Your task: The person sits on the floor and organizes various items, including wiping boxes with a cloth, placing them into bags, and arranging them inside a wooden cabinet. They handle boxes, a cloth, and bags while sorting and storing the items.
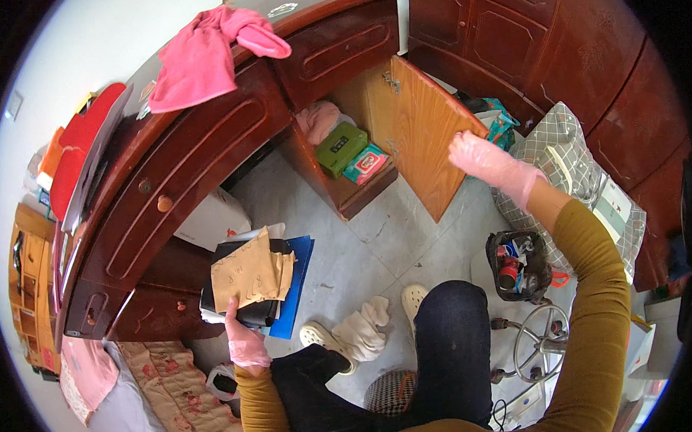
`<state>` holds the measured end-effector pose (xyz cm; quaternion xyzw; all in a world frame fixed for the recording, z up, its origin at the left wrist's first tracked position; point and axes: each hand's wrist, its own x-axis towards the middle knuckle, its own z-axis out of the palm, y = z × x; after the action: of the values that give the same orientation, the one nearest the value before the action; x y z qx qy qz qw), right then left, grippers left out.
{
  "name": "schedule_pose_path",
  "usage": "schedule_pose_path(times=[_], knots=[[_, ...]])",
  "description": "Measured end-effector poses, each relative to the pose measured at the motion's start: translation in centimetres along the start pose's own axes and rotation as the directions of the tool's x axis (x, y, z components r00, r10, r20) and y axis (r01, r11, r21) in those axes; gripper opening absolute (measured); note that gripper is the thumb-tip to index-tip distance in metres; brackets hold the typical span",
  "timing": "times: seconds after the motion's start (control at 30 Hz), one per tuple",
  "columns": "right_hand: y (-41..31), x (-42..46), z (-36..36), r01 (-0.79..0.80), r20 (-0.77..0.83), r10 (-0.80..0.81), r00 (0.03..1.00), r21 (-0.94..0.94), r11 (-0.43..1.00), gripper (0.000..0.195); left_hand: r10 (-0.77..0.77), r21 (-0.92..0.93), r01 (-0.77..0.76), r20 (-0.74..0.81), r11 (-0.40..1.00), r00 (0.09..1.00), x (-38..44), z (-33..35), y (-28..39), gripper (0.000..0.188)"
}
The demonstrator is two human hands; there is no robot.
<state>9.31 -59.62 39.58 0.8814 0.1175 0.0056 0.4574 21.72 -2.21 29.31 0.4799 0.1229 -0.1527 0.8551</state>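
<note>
In a thin pink glove, my left hand (245, 339) grips a stack of papers and folders at its lower edge. A brown paper envelope (242, 274) with handwriting lies on top, over a black folder (264, 315) and a blue folder (299, 292). My right hand (484, 157), gloved alike, holds the edge of the swung-out wooden cabinet door (429, 139). Inside the cabinet, a green case (342, 149) and a pack of wipes (368, 163) sit on the bottom board, with pink cloth (320, 121) behind them.
A pink cloth (203, 61) hangs over the desk edge. At right are a checked bag (555, 146), a black mesh basket of items (516, 267) and a metal wheeled base (539, 343). A white cloth (364, 329) lies on the floor between my clogs (321, 335).
</note>
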Motion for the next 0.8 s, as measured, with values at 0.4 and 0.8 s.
schedule_pose_path(times=[0.4, 0.8], knots=[[-0.3, -0.7, 2.5, -0.188, 0.14, 0.166, 0.976, 0.158, 0.969, 0.02, -0.107, -0.079, 0.106, -0.01, 0.991, 0.994, -2.2, 7.8, -0.8, 0.047], [-16.1, 4.8, -7.7, -0.179, 0.07, -0.176, 0.982, 0.029, -0.983, 0.068, -0.248, 0.125, 0.22, 0.306, 0.967, 0.919, -3.8, 11.6, -3.3, 0.046]])
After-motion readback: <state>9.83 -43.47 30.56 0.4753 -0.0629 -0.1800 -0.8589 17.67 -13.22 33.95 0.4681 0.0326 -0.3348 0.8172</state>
